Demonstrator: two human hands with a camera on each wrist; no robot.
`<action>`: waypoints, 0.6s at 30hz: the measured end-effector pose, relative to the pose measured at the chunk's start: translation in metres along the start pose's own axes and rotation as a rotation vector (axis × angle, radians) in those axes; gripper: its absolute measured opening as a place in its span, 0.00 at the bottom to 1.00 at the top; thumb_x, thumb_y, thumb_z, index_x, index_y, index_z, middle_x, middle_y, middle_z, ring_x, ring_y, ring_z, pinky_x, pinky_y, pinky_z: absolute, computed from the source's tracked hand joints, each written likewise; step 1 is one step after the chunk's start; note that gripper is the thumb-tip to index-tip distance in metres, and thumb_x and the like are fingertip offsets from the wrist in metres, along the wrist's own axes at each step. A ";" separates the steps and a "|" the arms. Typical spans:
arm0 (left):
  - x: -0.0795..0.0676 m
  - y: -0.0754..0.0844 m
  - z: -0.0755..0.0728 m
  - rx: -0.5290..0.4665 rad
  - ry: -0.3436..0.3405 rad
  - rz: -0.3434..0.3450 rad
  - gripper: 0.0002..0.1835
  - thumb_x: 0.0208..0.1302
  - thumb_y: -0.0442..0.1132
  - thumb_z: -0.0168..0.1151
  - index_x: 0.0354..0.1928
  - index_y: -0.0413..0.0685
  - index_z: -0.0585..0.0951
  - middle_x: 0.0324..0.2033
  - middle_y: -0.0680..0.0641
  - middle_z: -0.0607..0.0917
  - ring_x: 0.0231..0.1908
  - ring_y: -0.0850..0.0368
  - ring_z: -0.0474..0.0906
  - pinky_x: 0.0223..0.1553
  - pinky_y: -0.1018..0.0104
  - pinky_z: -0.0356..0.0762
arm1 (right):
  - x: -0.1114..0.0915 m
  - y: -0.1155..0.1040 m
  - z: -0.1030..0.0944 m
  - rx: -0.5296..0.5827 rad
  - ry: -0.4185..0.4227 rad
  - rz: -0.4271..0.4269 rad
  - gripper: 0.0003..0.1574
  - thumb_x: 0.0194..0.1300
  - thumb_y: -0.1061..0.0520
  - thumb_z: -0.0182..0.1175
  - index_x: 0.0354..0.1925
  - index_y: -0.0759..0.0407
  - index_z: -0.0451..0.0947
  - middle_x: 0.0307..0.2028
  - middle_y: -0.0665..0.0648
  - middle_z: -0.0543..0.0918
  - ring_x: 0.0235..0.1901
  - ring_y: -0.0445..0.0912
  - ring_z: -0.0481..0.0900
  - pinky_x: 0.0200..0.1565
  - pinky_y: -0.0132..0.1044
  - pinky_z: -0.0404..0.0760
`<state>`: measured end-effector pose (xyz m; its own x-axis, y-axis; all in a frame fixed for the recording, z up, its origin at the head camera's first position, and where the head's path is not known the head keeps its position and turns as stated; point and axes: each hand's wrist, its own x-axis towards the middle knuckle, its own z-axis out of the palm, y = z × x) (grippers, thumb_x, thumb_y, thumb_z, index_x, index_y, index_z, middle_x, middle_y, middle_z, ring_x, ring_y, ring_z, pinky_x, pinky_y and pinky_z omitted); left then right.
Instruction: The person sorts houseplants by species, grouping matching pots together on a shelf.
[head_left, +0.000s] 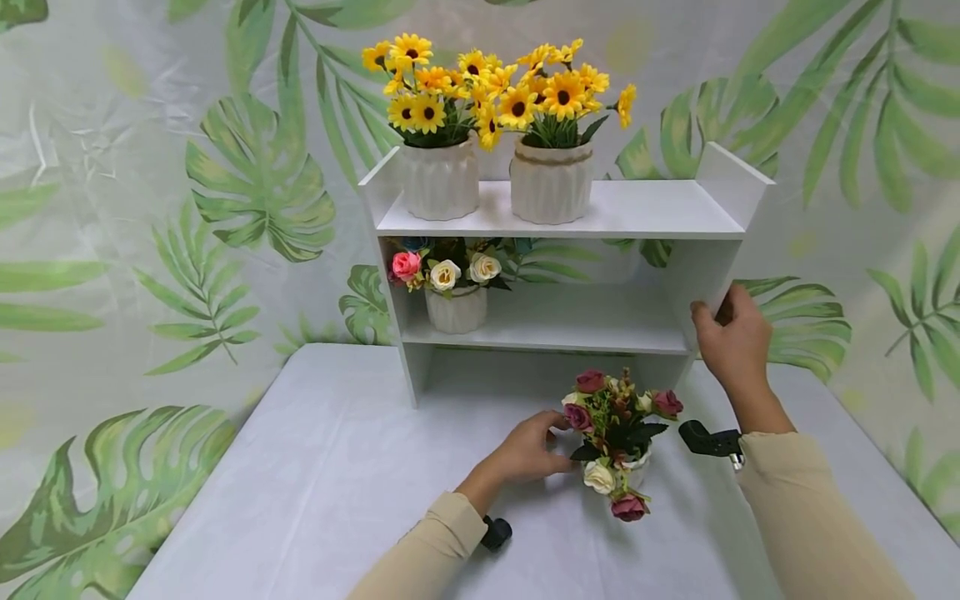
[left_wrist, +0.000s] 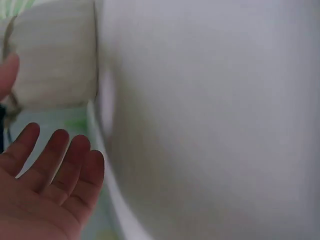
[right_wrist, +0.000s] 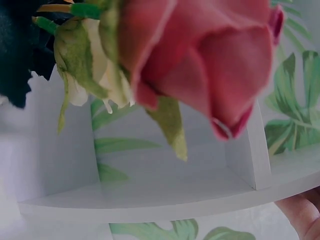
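A white pot of dusky-pink and cream artificial roses stands on the table in front of a white shelf. Beside it on the left is my left hand, its fingers spread. The left wrist view shows that hand with nothing in its palm, and the pale pot beyond the thumb. My right hand grips the shelf's right side panel, thumb in front. In the right wrist view a pink rose fills the foreground, and part of the hand shows at the lower right.
Two white pots of yellow sunflowers stand on the top shelf. A pot of pink and cream roses sits at the left of the middle shelf. Leaf-patterned cloth hangs behind the white-covered table.
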<state>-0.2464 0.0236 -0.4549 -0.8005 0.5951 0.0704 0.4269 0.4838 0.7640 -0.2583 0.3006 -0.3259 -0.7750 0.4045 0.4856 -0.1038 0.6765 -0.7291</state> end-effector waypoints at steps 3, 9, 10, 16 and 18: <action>0.008 -0.001 0.014 -0.029 0.017 0.013 0.35 0.50 0.41 0.76 0.62 0.49 0.75 0.56 0.47 0.82 0.52 0.56 0.80 0.52 0.71 0.78 | 0.000 -0.001 0.000 0.004 0.000 0.000 0.29 0.72 0.51 0.51 0.65 0.64 0.68 0.59 0.70 0.79 0.58 0.65 0.79 0.58 0.63 0.76; 0.017 0.001 0.025 -0.113 0.035 0.066 0.41 0.50 0.39 0.76 0.68 0.49 0.69 0.61 0.46 0.79 0.58 0.60 0.76 0.56 0.73 0.75 | 0.000 -0.003 0.000 -0.001 0.009 -0.009 0.28 0.72 0.51 0.51 0.64 0.65 0.69 0.59 0.71 0.79 0.57 0.65 0.80 0.57 0.63 0.77; 0.018 0.002 0.025 -0.148 0.027 0.079 0.41 0.51 0.39 0.75 0.69 0.49 0.69 0.62 0.46 0.78 0.60 0.60 0.75 0.58 0.73 0.74 | 0.000 -0.003 0.000 -0.003 0.010 -0.009 0.29 0.72 0.51 0.51 0.64 0.65 0.69 0.59 0.70 0.79 0.57 0.65 0.80 0.57 0.63 0.77; 0.023 0.008 0.028 -0.386 -0.103 0.063 0.41 0.57 0.32 0.69 0.73 0.49 0.64 0.70 0.46 0.70 0.71 0.57 0.66 0.68 0.72 0.64 | 0.001 -0.001 0.002 0.003 0.014 -0.014 0.28 0.71 0.52 0.52 0.64 0.65 0.69 0.59 0.70 0.80 0.57 0.65 0.80 0.57 0.63 0.77; 0.024 0.009 0.029 -0.396 -0.140 0.032 0.43 0.58 0.31 0.67 0.75 0.48 0.60 0.73 0.46 0.66 0.73 0.56 0.61 0.70 0.71 0.61 | 0.001 0.000 0.002 0.007 0.015 -0.017 0.28 0.71 0.52 0.52 0.64 0.65 0.69 0.59 0.70 0.80 0.57 0.65 0.80 0.57 0.63 0.77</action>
<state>-0.2492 0.0605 -0.4645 -0.7134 0.7001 0.0311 0.2337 0.1958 0.9524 -0.2599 0.2994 -0.3263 -0.7634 0.4027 0.5049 -0.1210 0.6787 -0.7243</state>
